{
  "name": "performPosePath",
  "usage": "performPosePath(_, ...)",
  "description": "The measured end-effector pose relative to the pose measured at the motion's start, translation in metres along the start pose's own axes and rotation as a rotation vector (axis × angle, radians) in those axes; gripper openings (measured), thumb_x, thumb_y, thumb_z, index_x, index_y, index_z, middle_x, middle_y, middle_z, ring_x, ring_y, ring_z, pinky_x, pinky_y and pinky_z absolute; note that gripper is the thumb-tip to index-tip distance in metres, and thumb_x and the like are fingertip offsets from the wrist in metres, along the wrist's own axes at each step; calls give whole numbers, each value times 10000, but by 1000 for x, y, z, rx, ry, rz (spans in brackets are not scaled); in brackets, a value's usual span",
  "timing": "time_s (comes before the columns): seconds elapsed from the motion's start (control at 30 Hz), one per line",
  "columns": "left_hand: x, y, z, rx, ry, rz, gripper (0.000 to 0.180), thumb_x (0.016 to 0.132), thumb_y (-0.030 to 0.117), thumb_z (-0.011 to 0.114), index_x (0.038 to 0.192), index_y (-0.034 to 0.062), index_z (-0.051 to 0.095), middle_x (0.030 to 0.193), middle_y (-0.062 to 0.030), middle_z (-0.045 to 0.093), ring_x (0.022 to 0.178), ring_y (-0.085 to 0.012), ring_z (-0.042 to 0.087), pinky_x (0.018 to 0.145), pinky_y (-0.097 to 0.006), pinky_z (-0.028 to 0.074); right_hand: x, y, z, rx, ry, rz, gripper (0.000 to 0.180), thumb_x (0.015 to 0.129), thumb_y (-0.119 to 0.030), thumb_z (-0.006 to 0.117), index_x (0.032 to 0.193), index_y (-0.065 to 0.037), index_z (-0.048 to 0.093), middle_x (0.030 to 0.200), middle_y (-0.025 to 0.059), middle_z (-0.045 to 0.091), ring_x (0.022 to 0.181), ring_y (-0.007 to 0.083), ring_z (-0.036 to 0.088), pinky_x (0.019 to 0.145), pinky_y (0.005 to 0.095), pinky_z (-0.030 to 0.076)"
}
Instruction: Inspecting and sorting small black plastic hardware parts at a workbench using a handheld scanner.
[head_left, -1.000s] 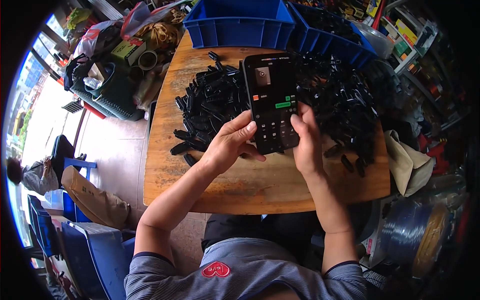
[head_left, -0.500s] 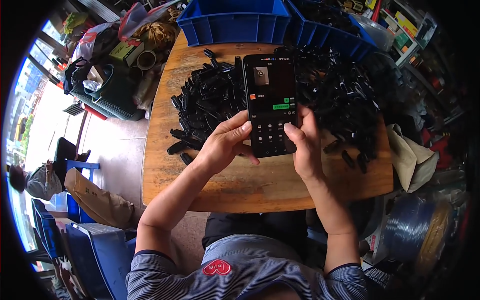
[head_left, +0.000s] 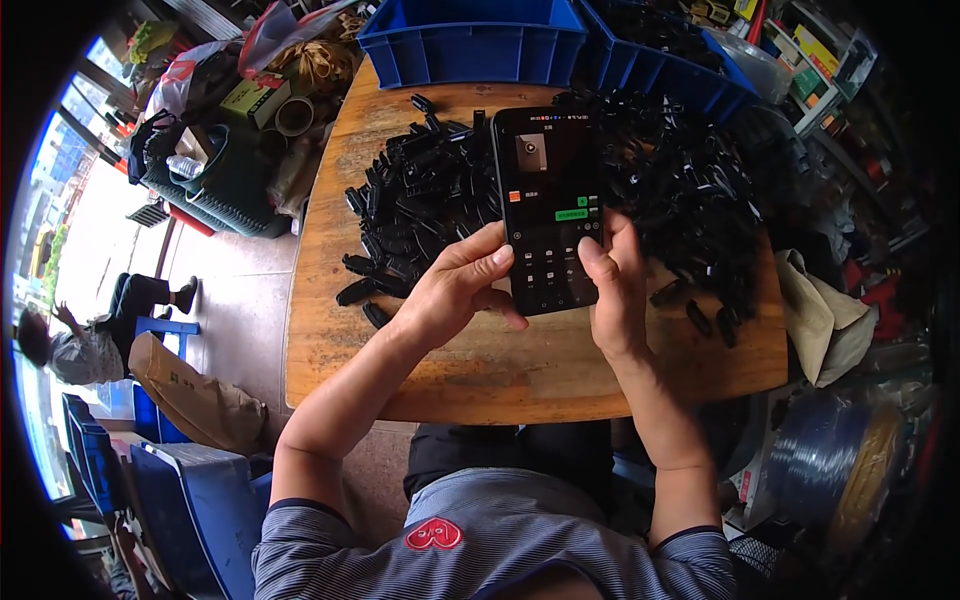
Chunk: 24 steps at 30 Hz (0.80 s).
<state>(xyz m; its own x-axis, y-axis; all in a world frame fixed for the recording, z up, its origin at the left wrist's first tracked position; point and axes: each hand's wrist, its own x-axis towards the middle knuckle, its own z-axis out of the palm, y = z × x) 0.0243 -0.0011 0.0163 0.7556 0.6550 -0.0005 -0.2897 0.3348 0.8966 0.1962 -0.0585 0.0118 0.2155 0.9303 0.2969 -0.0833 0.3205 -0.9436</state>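
Both hands hold a black smartphone (head_left: 548,180) above the wooden table (head_left: 500,385), its screen lit with a dark chat page and a menu of icons. My left hand (head_left: 455,285) grips the lower left edge, thumb along the side and fingers behind. On the lower right edge is my right hand (head_left: 622,300); its thumb is bent over the screen near the icons, and its other fingers are mostly hidden behind the phone. Small black elongated plastic pieces lie in a left heap (head_left: 415,190) and a right heap (head_left: 690,195), partly covered by the phone.
A blue crate (head_left: 475,58) stands at the table's far edge, beside a second blue crate (head_left: 655,85) holding black pieces. Beige cloth (head_left: 825,315) hangs at the right, above a wrapped spool (head_left: 825,460). Far left, a person (head_left: 85,350) sits near a brown sack (head_left: 190,390).
The phone and both hands have shifted slightly to the right. My right thumb has moved a little up the screen. At the far left, the seated person's arm and leg have moved.
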Motion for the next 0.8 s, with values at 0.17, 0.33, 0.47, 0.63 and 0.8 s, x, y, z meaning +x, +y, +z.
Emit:
performPosePath(0.17,0,-1,-1,-6,4,-16,359,963,222,418,1272,43,444,1120,-85,545,901,-158,583,640,-305,567,0,0,0,-30,10,-11,473,862,-253,508,1204,56,400,1128,111,515,1035,145,474,938,285,346)
performPosePath(0.33,-1,-1,0,-10,10,-5,355,964,223,412,1265,38,448,1133,-86,546,894,-157,588,623,-296,566,0,0,1,-37,4,-21,487,856,-265,511,1204,59,402,1140,116,515,1064,154,465,956,301,336)
performPosePath(0.47,-1,3,-4,-53,10,12,354,963,226,411,1257,33,450,1058,-90,570,847,-161,608,600,-292,565,1,-5,0,-14,-32,9,576,819,-247,527,1271,68,356,1193,131,491,1118,175,448,993,312,314)
performPosePath(0.63,-1,13,-12,-95,14,48,356,961,221,402,1248,13,439,937,-97,599,772,-166,622,557,-291,556,5,-13,-4,65,-293,30,835,720,-239,567,1395,66,182,1314,158,403,1238,222,377,1050,334,268)
performPosePath(0.8,-1,13,-8,-85,31,48,354,962,230,402,1240,15,445,926,-89,600,758,-162,620,562,-289,552,4,-14,-4,43,-287,31,847,715,-207,568,1403,60,152,1333,163,384,1248,223,372,1047,338,284)
